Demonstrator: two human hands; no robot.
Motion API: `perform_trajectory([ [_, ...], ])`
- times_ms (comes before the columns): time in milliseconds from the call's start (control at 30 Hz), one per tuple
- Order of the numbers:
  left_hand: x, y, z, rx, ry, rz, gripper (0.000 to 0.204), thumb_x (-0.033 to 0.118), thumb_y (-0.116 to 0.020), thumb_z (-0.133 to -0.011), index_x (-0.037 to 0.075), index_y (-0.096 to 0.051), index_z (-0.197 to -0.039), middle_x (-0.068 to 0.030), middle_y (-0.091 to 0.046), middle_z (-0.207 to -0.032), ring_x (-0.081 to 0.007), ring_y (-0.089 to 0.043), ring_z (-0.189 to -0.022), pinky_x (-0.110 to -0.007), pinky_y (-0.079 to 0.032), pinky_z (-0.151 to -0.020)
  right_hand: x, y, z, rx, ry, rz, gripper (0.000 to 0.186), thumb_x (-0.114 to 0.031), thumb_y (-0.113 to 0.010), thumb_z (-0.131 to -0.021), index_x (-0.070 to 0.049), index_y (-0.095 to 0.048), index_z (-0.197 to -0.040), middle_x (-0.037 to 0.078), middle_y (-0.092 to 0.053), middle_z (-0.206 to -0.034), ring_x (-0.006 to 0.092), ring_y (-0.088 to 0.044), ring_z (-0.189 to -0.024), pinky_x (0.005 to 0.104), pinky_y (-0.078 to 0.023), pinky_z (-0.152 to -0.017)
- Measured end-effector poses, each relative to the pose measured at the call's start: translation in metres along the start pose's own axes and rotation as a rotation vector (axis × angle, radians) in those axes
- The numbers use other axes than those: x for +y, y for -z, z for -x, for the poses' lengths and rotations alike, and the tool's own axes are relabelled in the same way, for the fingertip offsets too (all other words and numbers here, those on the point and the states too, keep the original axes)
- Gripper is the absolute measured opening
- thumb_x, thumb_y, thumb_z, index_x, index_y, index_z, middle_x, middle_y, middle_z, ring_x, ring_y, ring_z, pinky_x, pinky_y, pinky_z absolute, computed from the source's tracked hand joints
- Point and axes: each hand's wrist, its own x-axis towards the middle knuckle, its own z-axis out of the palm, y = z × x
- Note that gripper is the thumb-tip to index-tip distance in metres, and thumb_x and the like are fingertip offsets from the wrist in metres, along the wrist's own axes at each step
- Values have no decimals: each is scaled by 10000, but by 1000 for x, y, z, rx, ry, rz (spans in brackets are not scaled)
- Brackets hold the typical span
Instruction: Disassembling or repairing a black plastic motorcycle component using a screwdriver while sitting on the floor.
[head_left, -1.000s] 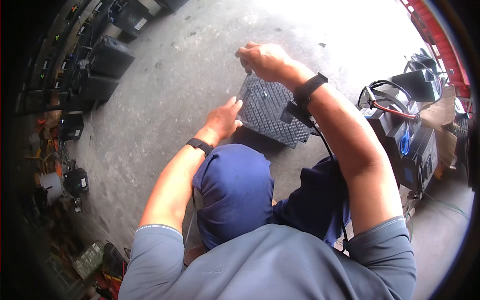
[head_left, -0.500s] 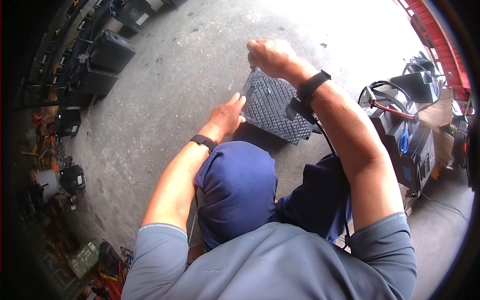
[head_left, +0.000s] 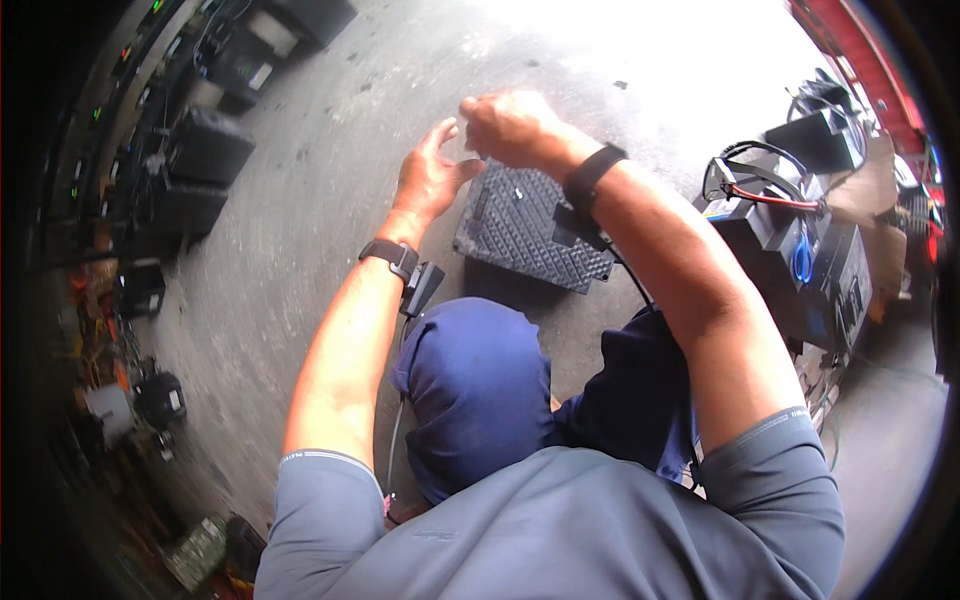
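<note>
A dark grey, boxy unit with diagonal ribs across its upper face lies on the concrete floor in front of my knees. My right hand is above the unit's far left corner, its fingers curled in. Whatever it holds, if anything, is hidden behind the fingers. Close by on the left, my left hand is raised with thumb and fingers spread, nothing visible in it. A black strap circles each wrist, with a small dark device hanging from it.
Along the left side stand several black boxes near a rack with small green lights. At the right are stacked black boxes with cables and a blue cable tie bundle, beside torn cardboard. My knees are close to the unit.
My left hand has left the unit's left edge and moved up toward the right hand. A dark, knob-like thing seen under my right hand at the unit's corner no longer shows.
</note>
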Motion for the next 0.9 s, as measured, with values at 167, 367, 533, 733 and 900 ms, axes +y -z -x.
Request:
perform_trajectory([
  [167,-6,-19,-16,102,-279,33,602,204,-820,-784,85,-551,-1310,-160,-700,-1139,-313,-696,-1018,-395,-554,-828,-4,-8,-1,-12,3,-93,304,-292,-753,-777,-47,-650,-924,163,-713,-815,332,-720,-787,429,-577,-671],
  [367,23,-14,-26,31,-171,-356,392,247,-795,-802,90,-651,-1131,-133,-721,-921,-307,-701,-869,-384,-550,-748,14,13,32,19,-121,-251,314,-325,-709,-824,-37,-639,-927,202,-699,-821,374,-707,-806,450,-564,-694],
  [533,42,20,-54,123,-307,-355,333,230,-808,-816,35,-657,-1040,-67,-723,-847,-149,-673,-721,-298,-533,-634,42,35,64,-106,-233,-163,276,-247,-700,-858,-62,-667,-1060,183,-706,-935,352,-693,-910,442,-557,-775],
  [733,85,56,-14,-143,-138,177,202,48,-735,-856,-19,-643,-1023,-85,-726,-912,-103,-666,-796,-239,-540,-671,68,64,98,-49,-285,-50,187,-208,-688,-852,-52,-683,-956,176,-700,-882,354,-690,-855,442,-555,-757],
  [900,37,54,60,-168,-72,354,292,-25,-687,-867,-1,-591,-1142,-138,-719,-1045,-167,-685,-923,-268,-562,-725,69,66,111,-9,-353,-188,171,-158,-648,-888,-3,-616,-953,185,-649,-880,340,-657,-853,436,-516,-742],
])
